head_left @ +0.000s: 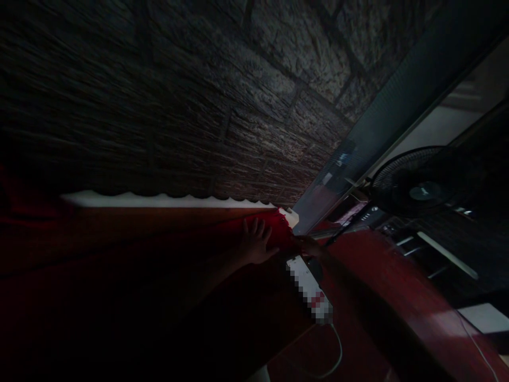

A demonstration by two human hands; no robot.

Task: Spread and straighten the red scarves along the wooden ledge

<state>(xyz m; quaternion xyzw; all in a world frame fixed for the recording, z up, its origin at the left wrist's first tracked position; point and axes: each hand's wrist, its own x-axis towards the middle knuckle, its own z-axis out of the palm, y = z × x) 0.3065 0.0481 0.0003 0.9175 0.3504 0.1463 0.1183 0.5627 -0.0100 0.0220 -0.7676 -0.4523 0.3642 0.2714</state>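
Observation:
A dark red cloth with a trimmed edge lies over a wooden surface by the stone wall. My left hand rests flat on it, fingers spread apart. At the cloth's right edge, my right hand has its fingers closed on the border; the dim light hides their detail. Just below the two hands lies a phone with a lit, blurred screen and a white cable running from its lower end. Deep shadow covers the cloth's near part.
A scalloped white strip runs between the wooden surface and the stone wall. To the right stand a black fan and a pale-edged stool or small table on the red floor. A white flat object lies farther right.

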